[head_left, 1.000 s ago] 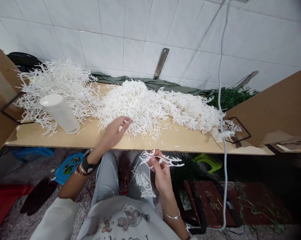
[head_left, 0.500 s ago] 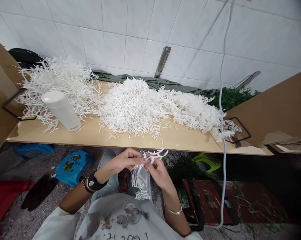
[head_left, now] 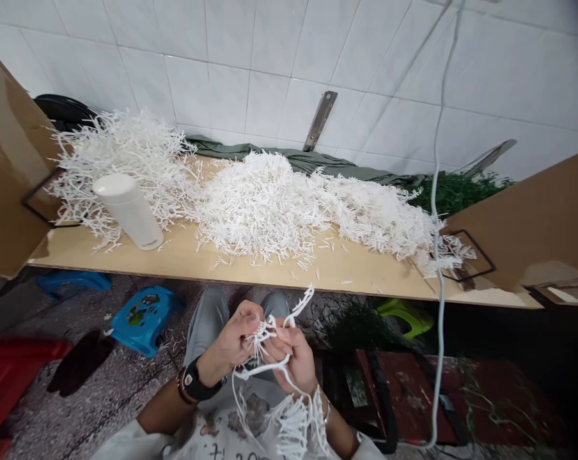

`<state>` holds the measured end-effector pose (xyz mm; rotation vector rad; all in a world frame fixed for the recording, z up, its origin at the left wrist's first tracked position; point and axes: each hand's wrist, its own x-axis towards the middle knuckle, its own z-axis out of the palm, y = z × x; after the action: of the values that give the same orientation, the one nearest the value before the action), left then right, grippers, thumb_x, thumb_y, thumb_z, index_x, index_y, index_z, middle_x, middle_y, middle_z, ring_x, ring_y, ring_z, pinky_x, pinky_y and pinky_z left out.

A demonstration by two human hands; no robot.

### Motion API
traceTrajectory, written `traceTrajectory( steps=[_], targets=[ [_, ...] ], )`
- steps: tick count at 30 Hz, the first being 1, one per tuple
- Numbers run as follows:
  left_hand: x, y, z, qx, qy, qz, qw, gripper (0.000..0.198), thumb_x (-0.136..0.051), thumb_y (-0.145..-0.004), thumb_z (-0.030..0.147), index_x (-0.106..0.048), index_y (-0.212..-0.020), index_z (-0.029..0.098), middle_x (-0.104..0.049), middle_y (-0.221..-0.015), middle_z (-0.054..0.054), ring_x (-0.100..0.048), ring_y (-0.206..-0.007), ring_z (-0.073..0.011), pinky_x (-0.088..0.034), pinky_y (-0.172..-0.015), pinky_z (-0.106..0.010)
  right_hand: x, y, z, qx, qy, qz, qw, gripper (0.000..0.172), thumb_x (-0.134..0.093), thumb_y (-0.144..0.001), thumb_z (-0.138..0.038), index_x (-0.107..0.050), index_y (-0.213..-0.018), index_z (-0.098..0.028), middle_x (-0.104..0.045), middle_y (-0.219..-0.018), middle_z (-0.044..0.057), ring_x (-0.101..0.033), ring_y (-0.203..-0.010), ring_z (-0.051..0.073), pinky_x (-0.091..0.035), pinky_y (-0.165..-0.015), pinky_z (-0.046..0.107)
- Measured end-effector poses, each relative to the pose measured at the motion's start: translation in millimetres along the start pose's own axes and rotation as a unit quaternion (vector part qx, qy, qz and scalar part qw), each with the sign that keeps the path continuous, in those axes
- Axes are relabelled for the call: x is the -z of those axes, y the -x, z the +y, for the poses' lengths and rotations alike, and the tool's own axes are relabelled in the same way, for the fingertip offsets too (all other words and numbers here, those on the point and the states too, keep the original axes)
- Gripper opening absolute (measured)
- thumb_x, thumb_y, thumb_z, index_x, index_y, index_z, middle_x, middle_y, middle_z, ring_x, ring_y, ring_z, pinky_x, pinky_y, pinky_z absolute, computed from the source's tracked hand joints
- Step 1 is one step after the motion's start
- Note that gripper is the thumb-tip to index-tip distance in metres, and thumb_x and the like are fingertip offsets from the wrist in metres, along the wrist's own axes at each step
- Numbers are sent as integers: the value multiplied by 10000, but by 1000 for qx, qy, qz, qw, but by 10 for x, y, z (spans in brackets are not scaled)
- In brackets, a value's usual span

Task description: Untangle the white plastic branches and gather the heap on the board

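In front of my torso, my left hand (head_left: 238, 333) pinches a small cluster of thin white branched pieces (head_left: 259, 337). My right hand (head_left: 295, 361), close beside it, is closed round a longer white branched plastic stem (head_left: 300, 305) whose tip sticks up past the fingers. A fringed bundle of white strands (head_left: 293, 425) hangs below my right hand over the shirt. Where the two hands' pieces join cannot be made out. Beyond them, on the cardboard-topped table, lies a large heap of short white pieces (head_left: 257, 207).
Longer white branches (head_left: 126, 153) pile up at the left behind a white bottle (head_left: 130, 212). A grey cable (head_left: 437, 287) hangs down across the right side. Cardboard panels (head_left: 11, 160) stand at both ends. A blue stool (head_left: 145, 319) and dark red case (head_left: 408, 396) are below.
Both hands have come down and closer to my body. The hanging white bundle now lies below my right hand, instead of between the hands. The view has shifted slightly left.
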<state>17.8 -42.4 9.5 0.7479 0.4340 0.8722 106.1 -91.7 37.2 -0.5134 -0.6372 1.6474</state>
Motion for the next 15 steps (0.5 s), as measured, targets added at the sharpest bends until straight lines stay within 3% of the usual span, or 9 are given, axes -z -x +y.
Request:
traceTrajectory(
  steps=[4,7,11,15],
  targets=[
    [-51,0,80,-27,20,22,999,714,-675,-605,687,-167,-500,197,-96,-394,110,-16,-313,-16,-54,-280,-173,-14,-16,-78,76,-23,41,996,544,-634,-672,-375,-166,-442,-220,-66,-360,-122,-7,-287,22,-68,-265,173],
    [-112,13,130,-52,-14,19,998,671,-483,-728,753,-129,-553,210,-32,-419,120,61,-298,-20,-26,-258,-171,-19,-60,-174,162,-43,13,986,551,-584,-731,-361,-127,-456,-221,-58,-365,-110,-41,-284,40,-119,-259,178],
    [-103,-72,300,-123,-254,37,959,540,-371,-826,684,-239,-570,227,-203,-441,95,-170,-312,-55,-208,-308,-185,28,-64,-263,184,58,51,980,506,-660,-737,-350,-238,-499,-205,-141,-437,-101,-87,-372,53,-142,-325,175],
    [118,-476,773,-170,-383,101,902,285,-480,-859,450,-446,-707,211,-455,-614,36,-386,-460,-86,-353,-470,-222,160,-31,-314,214,145,146,955,500,-717,-719,-394,-300,-524,-197,-215,-466,-91,-156,-412,59,-205,-378,183]
  ],
)
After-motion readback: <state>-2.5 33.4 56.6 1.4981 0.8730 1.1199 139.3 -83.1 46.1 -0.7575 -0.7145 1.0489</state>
